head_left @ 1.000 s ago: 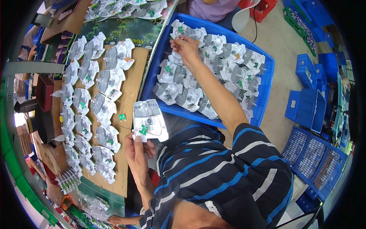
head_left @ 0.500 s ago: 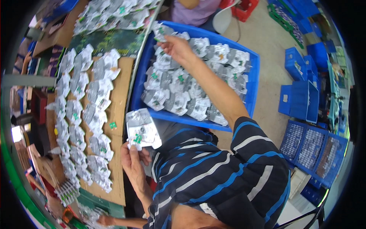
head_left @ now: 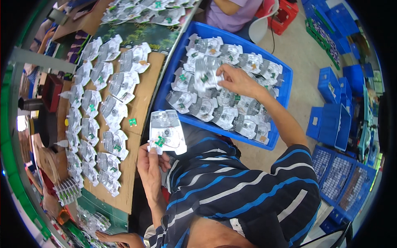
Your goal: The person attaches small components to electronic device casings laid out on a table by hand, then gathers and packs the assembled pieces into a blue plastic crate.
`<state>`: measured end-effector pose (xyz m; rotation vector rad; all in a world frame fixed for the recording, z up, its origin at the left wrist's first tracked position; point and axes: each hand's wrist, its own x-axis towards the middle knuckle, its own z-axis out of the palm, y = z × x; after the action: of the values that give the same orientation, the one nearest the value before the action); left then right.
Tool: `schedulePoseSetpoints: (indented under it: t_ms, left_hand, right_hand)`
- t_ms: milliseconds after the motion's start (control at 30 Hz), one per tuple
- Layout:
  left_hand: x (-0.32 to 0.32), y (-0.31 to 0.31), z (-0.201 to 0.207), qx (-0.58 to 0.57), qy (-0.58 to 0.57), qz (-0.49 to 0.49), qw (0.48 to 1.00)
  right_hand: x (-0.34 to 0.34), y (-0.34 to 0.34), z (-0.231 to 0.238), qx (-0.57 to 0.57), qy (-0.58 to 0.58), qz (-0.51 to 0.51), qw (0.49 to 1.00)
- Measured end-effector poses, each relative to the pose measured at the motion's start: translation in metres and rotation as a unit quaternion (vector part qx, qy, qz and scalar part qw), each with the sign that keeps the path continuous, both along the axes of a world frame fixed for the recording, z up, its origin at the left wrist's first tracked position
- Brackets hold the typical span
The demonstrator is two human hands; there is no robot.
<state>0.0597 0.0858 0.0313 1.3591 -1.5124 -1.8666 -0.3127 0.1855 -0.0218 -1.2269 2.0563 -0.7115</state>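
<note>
Grey-and-white plastic housing (head_left: 173,126), flat and roughly four-sided, is pinched by its lower left corner in the left hand (head_left: 152,163), thumb on top and fingers curled underneath. From my remote seat I see a small green circuit board (head_left: 159,141) and thin wire on its upturned face; it is held over the lap, beside the table edge.

The right hand (head_left: 237,80) has a narrow grip on the right edge of a second grey-and-white housing (head_left: 207,72), blurred in my view. That one is above a large blue plastic tub (head_left: 285,93); I cannot tell whether it touches the overlapping housings of the same kind (head_left: 202,108) lying inside.

Left of the tub, I see a brown cardboard sheet (head_left: 142,97) on the table, bearing columns of similar grey-and-white housings (head_left: 113,113). Near its right edge lies a loose green circuit board (head_left: 132,122).

Farther out, past the tub, is a person in a light purple top (head_left: 231,14), with a red plastic stool (head_left: 286,20) close by. Blue plastic crates (head_left: 337,124) stand on the floor at far right.
</note>
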Motion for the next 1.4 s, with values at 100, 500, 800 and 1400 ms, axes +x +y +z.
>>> schedulePoseSetpoints:
  t_ms: [100, 500, 800, 1400]
  left_hand:
    - [0.003, 0.005, -0.001, 0.013, 0.005, -0.005, 1.0]
    - [-0.012, 0.012, -0.014, 0.041, -0.016, -0.091, 0.995]
    - [-0.068, 0.026, -0.048, 0.101, 0.037, -0.148, 0.983]
    - [-0.089, 0.04, -0.053, 0.093, 0.04, -0.34, 0.935]
  right_hand:
    - [0.006, -0.004, -0.013, 0.031, -0.001, 0.082, 0.996]
    - [-0.007, -0.07, -0.022, 0.158, 0.074, 0.251, 0.952]
    - [0.037, 0.012, 0.025, -0.03, 0.0, 0.042, 0.999]
    - [0.005, 0.057, -0.059, -0.097, 0.243, -0.004, 0.965]
